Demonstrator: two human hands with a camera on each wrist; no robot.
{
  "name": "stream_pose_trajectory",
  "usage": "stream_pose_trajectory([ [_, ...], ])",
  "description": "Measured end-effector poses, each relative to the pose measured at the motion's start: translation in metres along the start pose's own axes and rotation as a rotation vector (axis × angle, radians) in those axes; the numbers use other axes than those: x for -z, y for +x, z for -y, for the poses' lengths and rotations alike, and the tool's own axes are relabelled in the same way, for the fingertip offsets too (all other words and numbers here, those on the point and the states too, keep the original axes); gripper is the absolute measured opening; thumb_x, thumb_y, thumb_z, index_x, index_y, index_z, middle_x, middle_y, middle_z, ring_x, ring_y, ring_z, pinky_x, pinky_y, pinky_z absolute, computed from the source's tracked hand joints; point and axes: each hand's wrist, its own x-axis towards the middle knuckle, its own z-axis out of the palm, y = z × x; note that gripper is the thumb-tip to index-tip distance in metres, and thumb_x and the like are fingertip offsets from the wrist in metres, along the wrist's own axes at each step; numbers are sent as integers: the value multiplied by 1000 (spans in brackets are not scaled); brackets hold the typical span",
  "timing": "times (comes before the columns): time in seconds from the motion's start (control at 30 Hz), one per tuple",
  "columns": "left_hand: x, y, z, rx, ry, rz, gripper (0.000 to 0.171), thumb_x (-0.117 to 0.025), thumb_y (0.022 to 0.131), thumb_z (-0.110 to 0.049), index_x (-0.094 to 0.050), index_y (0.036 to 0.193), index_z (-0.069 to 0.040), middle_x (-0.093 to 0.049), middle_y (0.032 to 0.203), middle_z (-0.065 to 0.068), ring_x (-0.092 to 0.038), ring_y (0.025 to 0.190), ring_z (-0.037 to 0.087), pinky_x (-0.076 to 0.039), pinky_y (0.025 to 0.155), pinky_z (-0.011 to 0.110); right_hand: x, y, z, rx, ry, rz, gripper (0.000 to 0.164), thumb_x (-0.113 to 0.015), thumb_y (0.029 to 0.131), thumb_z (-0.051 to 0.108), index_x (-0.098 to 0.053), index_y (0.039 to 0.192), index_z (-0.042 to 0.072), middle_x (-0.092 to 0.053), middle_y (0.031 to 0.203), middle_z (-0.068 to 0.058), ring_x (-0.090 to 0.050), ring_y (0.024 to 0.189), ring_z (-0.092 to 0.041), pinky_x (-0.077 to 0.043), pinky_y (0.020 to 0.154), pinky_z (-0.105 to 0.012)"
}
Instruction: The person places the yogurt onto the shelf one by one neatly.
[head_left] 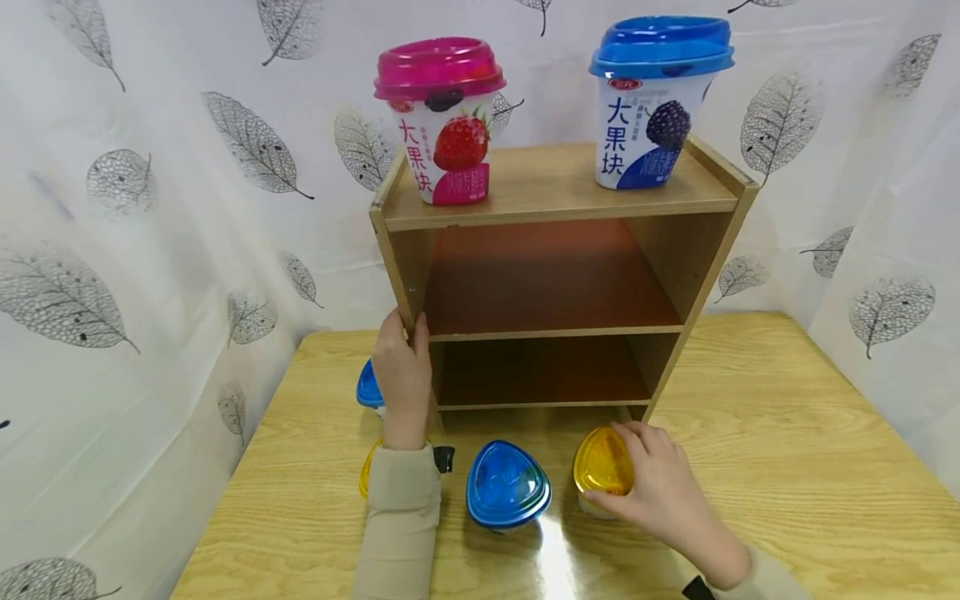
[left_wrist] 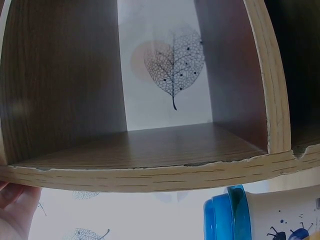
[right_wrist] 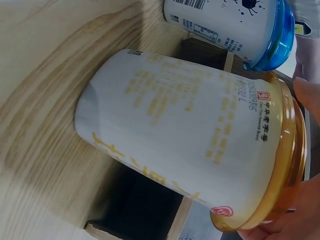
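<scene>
My left hand (head_left: 401,362) grips the left side panel of a small wooden shelf (head_left: 543,179), thumb on the inner side; its fingers (left_wrist: 17,215) show at the panel's edge in the left wrist view. My right hand (head_left: 660,479) holds a white yogurt cup by its yellow lid (head_left: 602,460), thumb and fingers on opposite sides of the rim. The right wrist view shows this cup's white body (right_wrist: 180,135) with yellow print; whether its base touches the table, I cannot tell. A blue-lidded yogurt cup (head_left: 506,485) stands between my forearms, in front of the shelf.
On the shelf's top stand a pink-lidded strawberry yogurt cup (head_left: 442,125) and a blue-lidded blackberry one (head_left: 652,108). Left of the shelf, another blue-lidded cup (head_left: 367,390) and a yellow lid (head_left: 367,473) are partly hidden by my left arm. Leaf-patterned sheeting (head_left: 187,250) surrounds the wooden table (head_left: 795,467).
</scene>
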Motion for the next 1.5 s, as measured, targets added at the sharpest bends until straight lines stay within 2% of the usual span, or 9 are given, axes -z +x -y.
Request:
stream_pose_trajectory([
  [0.47,1,-1,-1,4,-6,2,24,-55,88,-14,-57,95,8,-62,87,21,-60,75,32,-48,62,42,0,-2,1,-5,26,11,83,-80,48,46,-54,110,-2,-51,104,-16,-48,93,-31,-40,70,-48],
  [0.73,1,0,0,-12,-3,1,24,-55,88,-15,-58,96,8,-61,85,20,-60,72,31,-48,59,40,3,0,0,-29,78,78,82,-81,50,42,-51,113,-2,-51,111,-18,-47,99,-33,-39,76,-52],
  [1.17,0,0,1,-16,-3,-5,24,-55,88,-15,-57,96,8,-62,86,20,-60,73,31,-48,59,40,10,3,-6,-23,217,197,84,-81,55,23,-41,124,-4,-45,123,-19,-42,110,-36,-32,86,-55],
  [1.37,-1,1,1,-12,0,-5,24,-55,88,-14,-57,96,8,-62,86,20,-60,73,31,-48,59,40,10,4,-6,15,250,190,84,-80,55,16,-39,126,-4,-42,127,-22,-38,114,-39,-28,89,-58],
  [1.5,-1,0,1,-8,-3,0,24,-55,88,-14,-57,96,9,-62,86,21,-60,74,31,-48,60,40,8,2,-4,-12,211,126,79,-79,59,22,-42,124,-3,-42,125,-23,-38,112,-38,-30,84,-58],
])
